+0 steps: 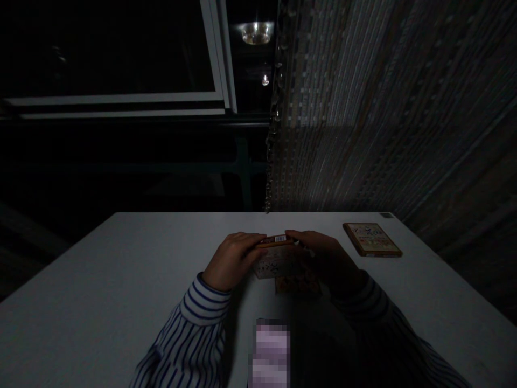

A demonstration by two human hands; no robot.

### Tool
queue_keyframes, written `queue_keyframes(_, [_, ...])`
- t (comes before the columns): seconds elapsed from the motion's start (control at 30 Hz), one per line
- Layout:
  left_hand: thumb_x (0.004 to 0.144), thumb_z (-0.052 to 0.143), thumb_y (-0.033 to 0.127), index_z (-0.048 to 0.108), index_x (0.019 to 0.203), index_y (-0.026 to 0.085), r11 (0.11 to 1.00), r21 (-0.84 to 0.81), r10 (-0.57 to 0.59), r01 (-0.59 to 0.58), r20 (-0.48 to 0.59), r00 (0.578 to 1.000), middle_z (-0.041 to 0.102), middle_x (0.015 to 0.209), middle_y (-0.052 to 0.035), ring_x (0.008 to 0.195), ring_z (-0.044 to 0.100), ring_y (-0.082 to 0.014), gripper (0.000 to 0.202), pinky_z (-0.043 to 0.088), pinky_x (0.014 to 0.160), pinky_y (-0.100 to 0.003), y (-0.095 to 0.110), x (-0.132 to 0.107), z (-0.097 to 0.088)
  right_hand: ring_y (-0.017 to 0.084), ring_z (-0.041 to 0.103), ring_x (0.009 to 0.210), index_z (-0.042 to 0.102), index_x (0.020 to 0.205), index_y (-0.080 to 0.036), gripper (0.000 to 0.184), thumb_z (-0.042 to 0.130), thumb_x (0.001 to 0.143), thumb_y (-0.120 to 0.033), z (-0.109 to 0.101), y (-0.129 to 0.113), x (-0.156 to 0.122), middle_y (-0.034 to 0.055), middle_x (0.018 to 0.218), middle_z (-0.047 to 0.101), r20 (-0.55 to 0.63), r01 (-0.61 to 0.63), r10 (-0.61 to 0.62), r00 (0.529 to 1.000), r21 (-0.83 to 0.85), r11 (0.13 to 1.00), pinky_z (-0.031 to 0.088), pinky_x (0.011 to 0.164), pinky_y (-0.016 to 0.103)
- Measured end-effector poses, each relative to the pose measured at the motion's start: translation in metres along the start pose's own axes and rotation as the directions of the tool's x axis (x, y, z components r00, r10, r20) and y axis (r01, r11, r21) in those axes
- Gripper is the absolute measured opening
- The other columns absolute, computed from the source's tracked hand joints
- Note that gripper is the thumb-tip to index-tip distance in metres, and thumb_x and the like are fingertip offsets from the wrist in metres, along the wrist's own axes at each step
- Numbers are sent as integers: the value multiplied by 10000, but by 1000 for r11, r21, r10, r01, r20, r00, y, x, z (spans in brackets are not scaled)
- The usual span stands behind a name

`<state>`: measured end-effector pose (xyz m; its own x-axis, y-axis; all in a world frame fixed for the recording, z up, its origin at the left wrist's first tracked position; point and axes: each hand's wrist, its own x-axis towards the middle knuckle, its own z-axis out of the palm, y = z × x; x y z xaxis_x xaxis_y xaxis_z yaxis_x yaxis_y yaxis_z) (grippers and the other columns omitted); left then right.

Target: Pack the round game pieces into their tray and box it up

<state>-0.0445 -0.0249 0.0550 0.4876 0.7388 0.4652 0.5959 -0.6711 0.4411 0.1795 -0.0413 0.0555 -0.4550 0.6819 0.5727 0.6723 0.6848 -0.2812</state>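
well, the left hand point(233, 262) and right hand point(325, 261) clamp their fingers point(251, 238) on the ends of a small orange box point(277, 240) to hold it up, above a printed card point(269, 265) on the white surface point(81, 302).

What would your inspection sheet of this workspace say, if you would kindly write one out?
Surface: a white rectangular table, dimly lit.
Job's things: a narrow orange-edged box with a barcode, held between the hands; a pale printed flat piece and an orange patterned flat piece beneath them; a flat tan-and-orange printed box lying to the right.
Clutter: a pixelated, unreadable object near the near edge; a small dark square at the far edge.
Grippers: left hand and right hand, both on the held box, in blue-striped white sleeves.
Cables: nothing seen.
Surroundings: a woven curtain; a white-framed dark window.
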Motion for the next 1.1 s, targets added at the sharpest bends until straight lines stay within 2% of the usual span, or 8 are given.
queue_keyframes(0.2, [823,471,329,582,1093,224,986,-136,-100,100,9,995,639,1056,-48,951,589,-191,310,462,843,-345,2,-1,-4,164,610,822,503,1166,-179,345,451,851,-312,0,-1,-1,72,992,648,-51,-92,92,994,-7,996,502,725,303])
queue_keyframes(0.4, [806,488,360,606,1057,207,941,-255,-242,222,-49,969,650,1036,-39,948,598,-193,317,474,840,-329,-3,-1,-3,176,619,835,518,1155,-168,334,436,856,-292,-3,2,0,77,958,660,-67,-151,148,987,-42,988,504,723,321])
queue_keyframes(0.5, [793,503,365,615,1043,193,915,-315,-286,253,-64,956,656,1021,-46,934,604,-198,324,483,821,-327,-4,-1,-2,178,617,856,513,1167,-182,337,432,855,-280,-2,7,-1,75,1006,648,-70,-129,124,990,-73,989,502,738,335])
queue_keyframes(0.67, [788,510,367,627,1021,187,867,-416,-311,273,-25,950,665,996,-45,905,613,-192,316,485,815,-325,-4,0,-3,192,592,943,523,1153,-185,325,432,851,-262,1,14,-5,78,1077,623,-68,-67,59,996,-122,990,493,783,350])
queue_keyframes(0.93, [772,516,385,642,983,172,849,-430,-361,308,-45,931,680,946,-54,864,624,-206,325,499,783,-347,-5,1,-2,186,618,904,540,1132,-184,311,416,863,-279,-1,11,-3,63,1042,645,-48,-131,127,991,-86,988,514,741,323])
queue_keyframes(1.1, [771,515,390,649,963,171,849,-398,-393,348,-35,919,687,913,-53,826,632,-204,321,508,723,-314,-8,1,-1,186,635,868,573,1080,-180,295,404,871,-301,-4,7,0,61,974,672,30,-191,193,981,-62,980,521,715,300])
